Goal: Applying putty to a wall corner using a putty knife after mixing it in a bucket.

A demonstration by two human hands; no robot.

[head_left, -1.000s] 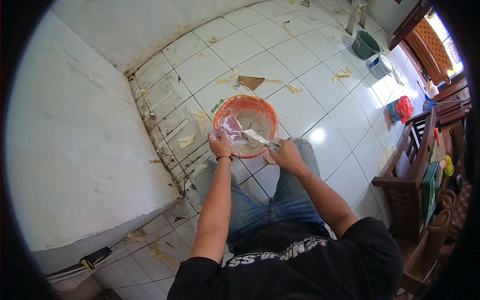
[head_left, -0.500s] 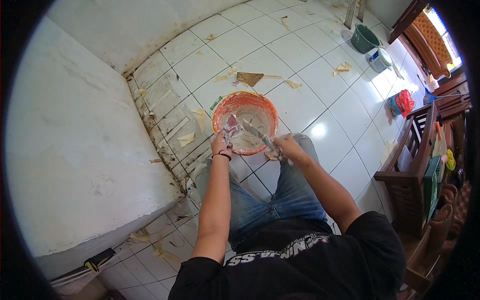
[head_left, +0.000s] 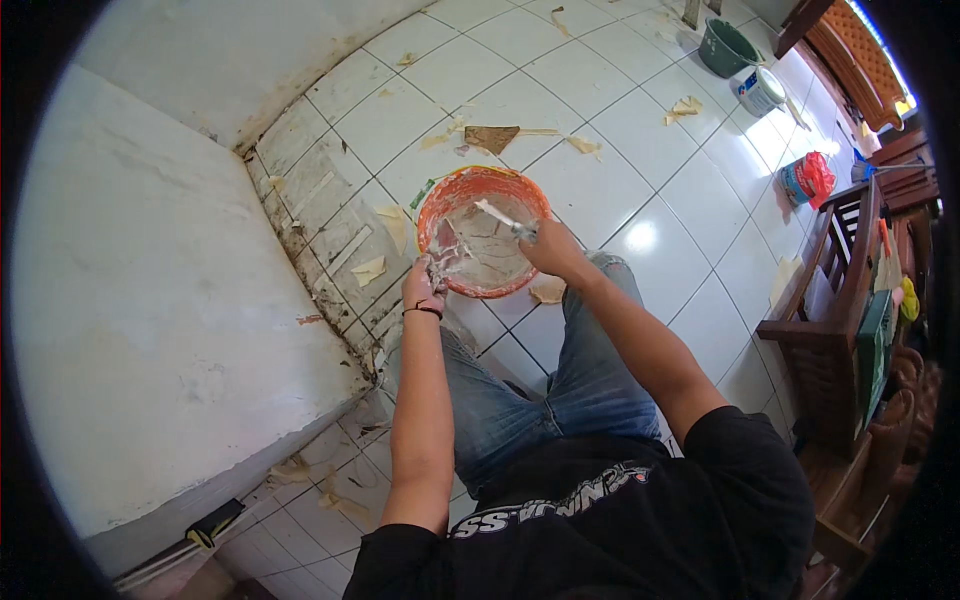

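Observation:
An orange bucket with a putty-smeared wall stands on the floor between my knees. Pale wet putty lies in its bottom. At the near left rim, my left hand is closed round a dark red, putty-coated spreader that reaches into the bucket. My right hand, at the right rim, grips a putty knife. The knife's whitened blade points up and left over the bucket. Putty coats the left fingers, and both tools' handles are mostly hidden by my hands.
A low white wall block runs along the left. Paper scraps and a brown piece litter the tiled floor. Toward the far right stand a green tub, a white pail and a wooden bench.
My right hand has moved up and left, swinging the putty knife from pointing down in the bucket to crossing its middle. My left hand has shifted slightly left with the spreader.

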